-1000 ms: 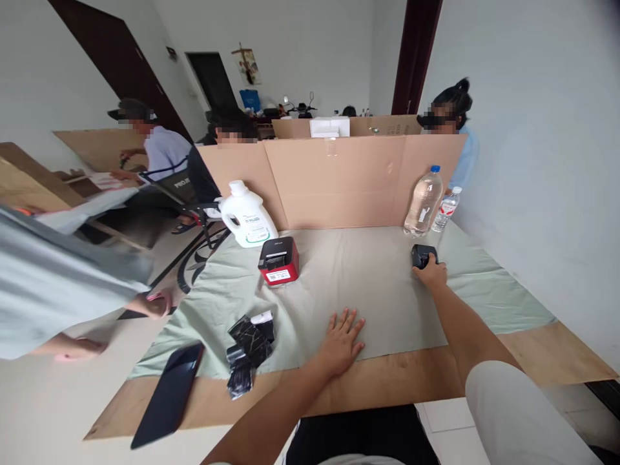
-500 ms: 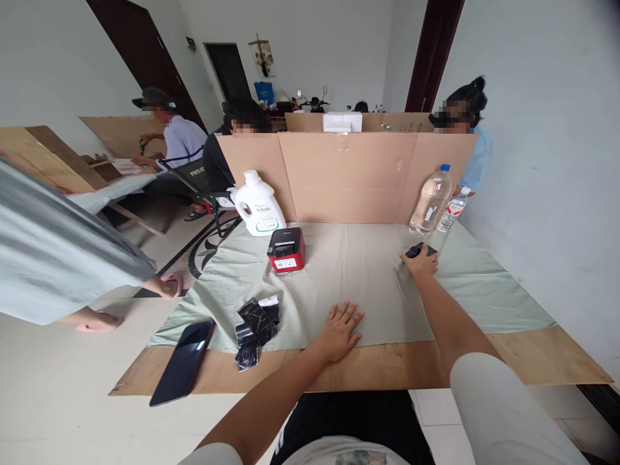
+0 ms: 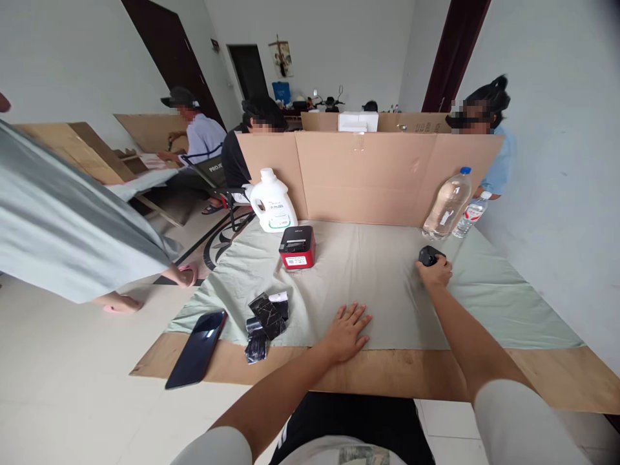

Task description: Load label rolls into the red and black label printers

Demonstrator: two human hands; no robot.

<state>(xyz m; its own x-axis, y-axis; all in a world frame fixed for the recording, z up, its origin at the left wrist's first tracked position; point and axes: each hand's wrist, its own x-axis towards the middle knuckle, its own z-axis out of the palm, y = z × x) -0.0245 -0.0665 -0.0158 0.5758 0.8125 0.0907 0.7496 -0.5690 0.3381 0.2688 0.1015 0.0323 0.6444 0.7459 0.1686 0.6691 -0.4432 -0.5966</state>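
Right hand (image 3: 434,272) was closed over a small black device (image 3: 428,255) at 2 o'clock on the cloth (image 3: 368,271), near the bottles (image 3: 448,205). Left hand (image 3: 346,330) lay flat, fingers spread, holding nothing. Device judged light, rigid, possibly smooth; best gripped across its sides.

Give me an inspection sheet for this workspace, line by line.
Surface: wooden board under a pale green cloth.
Job's things: small black device in the right hand's grip.
Clutter: red label printer, white jug, two water bottles, black packets, phone.
Grippers: left hand flat on cloth; right hand on device.
Cables: nothing seen.
Surroundings: cardboard divider; people seated behind, one passing at left.
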